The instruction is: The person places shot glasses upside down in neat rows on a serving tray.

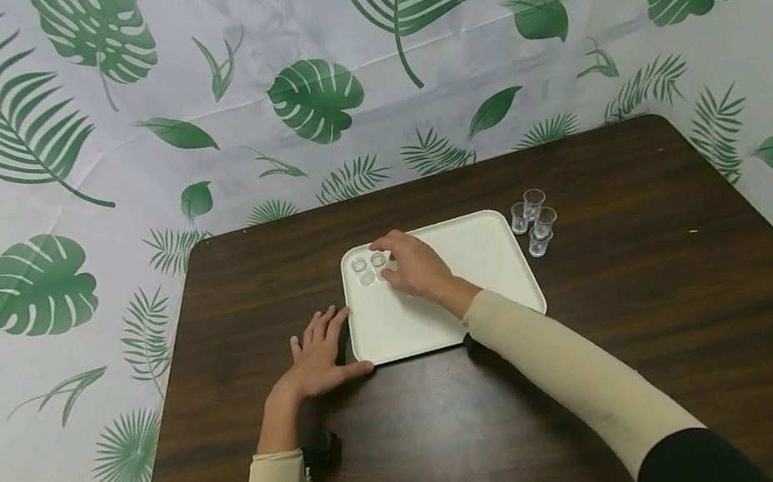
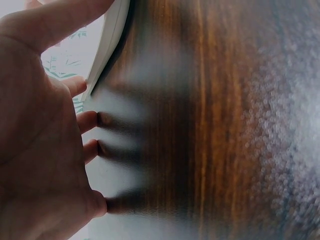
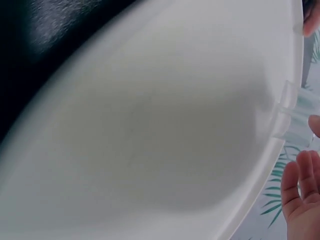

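Two small clear shot glasses stand side by side in the far left corner of a cream tray (image 1: 438, 325). My right hand (image 1: 416, 263) reaches over the tray, thumb and index finger curled about the right-hand shot glass (image 1: 378, 260). In the right wrist view, the thumb overlaps that glass while the other fingers bend below it. Just left of it is the other shot glass (image 1: 359, 265). My left hand (image 1: 318, 361) rests on the table with fingers spread, its thumb at the tray's near left corner and a fingertip by the left edge.
Several more clear shot glasses (image 1: 536, 219) stand clustered on the dark wooden table (image 1: 631, 253), just beyond the tray's right edge. A white cloth with green leaf prints (image 1: 208, 168) hangs behind the table and along its sides.
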A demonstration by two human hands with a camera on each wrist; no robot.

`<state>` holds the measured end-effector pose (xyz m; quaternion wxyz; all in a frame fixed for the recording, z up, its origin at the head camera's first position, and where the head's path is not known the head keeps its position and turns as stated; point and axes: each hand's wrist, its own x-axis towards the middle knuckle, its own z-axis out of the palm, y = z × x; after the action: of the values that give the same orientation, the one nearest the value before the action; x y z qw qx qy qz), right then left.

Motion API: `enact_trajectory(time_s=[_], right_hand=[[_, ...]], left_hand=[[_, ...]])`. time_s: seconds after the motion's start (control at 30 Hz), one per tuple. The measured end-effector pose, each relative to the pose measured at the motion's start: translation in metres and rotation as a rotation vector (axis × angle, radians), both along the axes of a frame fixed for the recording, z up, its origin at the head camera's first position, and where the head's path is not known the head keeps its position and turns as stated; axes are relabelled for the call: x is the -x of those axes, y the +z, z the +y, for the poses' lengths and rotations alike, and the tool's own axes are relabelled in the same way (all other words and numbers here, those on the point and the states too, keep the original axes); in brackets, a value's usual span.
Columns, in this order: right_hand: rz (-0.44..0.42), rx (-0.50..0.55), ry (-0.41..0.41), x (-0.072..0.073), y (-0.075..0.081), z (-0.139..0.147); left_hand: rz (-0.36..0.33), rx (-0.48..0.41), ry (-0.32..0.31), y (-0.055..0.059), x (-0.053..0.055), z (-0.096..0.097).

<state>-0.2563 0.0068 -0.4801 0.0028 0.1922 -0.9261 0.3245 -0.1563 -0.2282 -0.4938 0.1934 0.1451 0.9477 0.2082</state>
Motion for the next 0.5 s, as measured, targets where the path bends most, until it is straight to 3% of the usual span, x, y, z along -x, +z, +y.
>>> enact_trajectory(time_s=[0.2, 0.5], right_hand=[[-0.016, 0.115, -0.015, -0.006, 0.005, 0.008], [0.045, 0.229, -0.027, -0.024, 0.017, 0.039]], left_hand=[[0.01, 0.001, 0.004, 0.002, 0.0, 0.0], [0.023, -0.012, -0.001, 0.005, -0.002, 0.002]])
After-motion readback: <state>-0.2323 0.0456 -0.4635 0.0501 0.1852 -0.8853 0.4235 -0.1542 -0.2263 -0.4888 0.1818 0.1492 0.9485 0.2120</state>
